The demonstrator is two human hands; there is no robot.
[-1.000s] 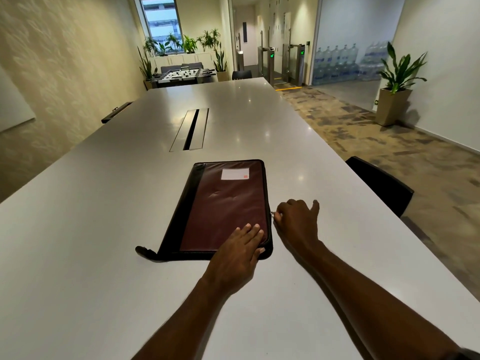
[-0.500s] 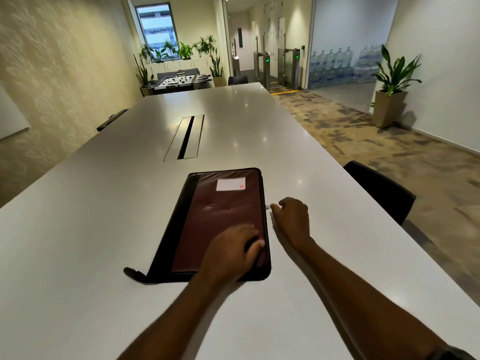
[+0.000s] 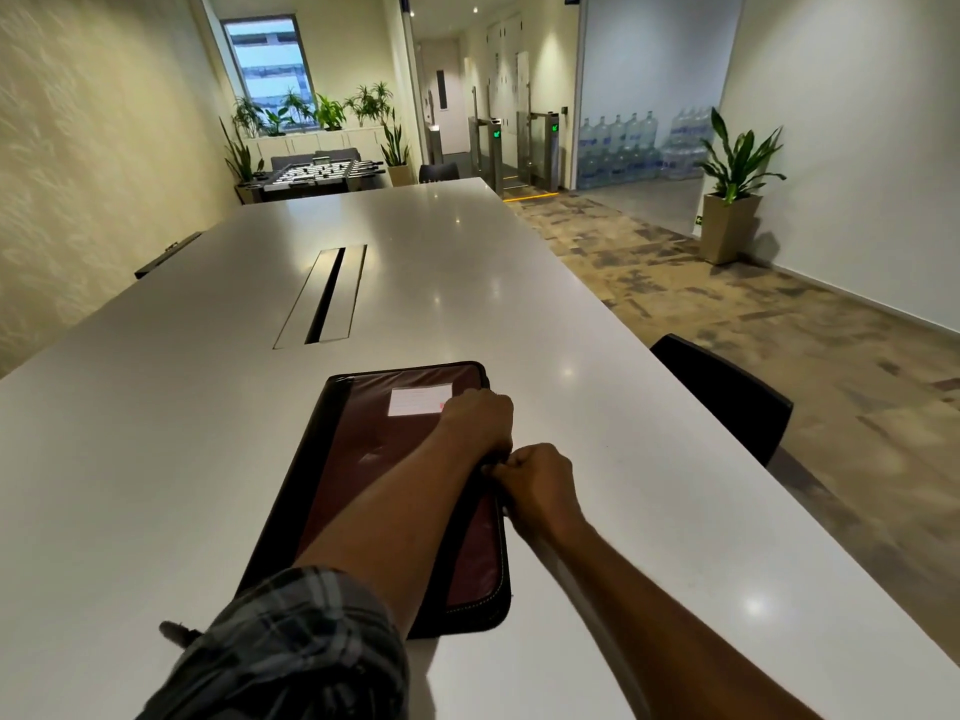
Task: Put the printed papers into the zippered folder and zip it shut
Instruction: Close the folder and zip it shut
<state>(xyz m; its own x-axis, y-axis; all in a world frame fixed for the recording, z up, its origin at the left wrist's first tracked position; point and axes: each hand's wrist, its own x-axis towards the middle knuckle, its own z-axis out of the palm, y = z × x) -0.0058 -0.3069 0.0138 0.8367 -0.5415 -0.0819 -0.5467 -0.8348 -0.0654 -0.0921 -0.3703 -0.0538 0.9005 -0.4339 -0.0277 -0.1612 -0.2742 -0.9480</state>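
Observation:
The zippered folder (image 3: 363, 449), maroon with black edges and a white label near its far end, lies closed and flat on the white table (image 3: 156, 433). My left hand (image 3: 478, 423) presses on the folder's far right part, its forearm stretched along the cover. My right hand (image 3: 540, 485) is fisted against the folder's right edge, fingers pinched at the zipper line; the pull itself is hidden. No printed papers show.
A cable slot (image 3: 327, 296) runs along the table's middle beyond the folder. A black chair back (image 3: 727, 397) stands at the table's right side. A potted plant (image 3: 732, 200) is by the right wall, a foosball table (image 3: 311, 176) far behind.
My left hand slid from the folder's near right corner up to its far right part. My right hand stayed at the right edge. The camera moved closer and lower.

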